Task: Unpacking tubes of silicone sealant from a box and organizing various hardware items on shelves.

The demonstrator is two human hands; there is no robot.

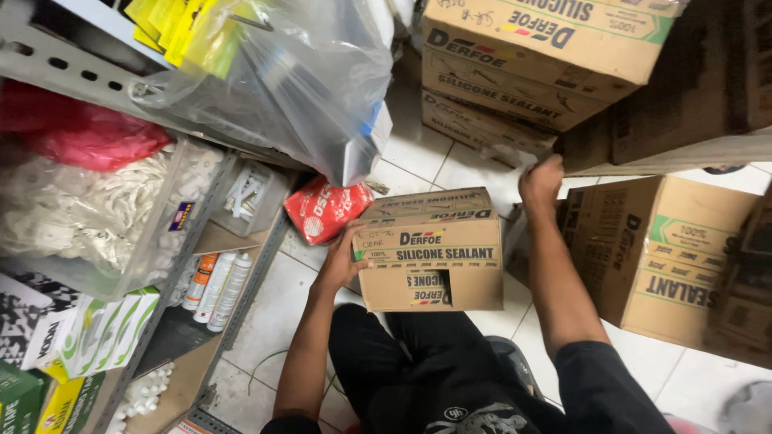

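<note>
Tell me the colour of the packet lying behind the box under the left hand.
Red with white print, the packet shows best in the head view.

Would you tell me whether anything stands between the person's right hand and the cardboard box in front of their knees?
Nothing visible does. The right hand reaches past the box toward the stacked cartons, with only bare floor tile between. The left hand already touches the box's side.

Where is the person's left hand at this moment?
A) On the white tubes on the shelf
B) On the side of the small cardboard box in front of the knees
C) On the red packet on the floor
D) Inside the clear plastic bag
B: the left hand lies against the left side of the small cardboard box, while the right hand reaches further away toward the stacked boxes.
</note>
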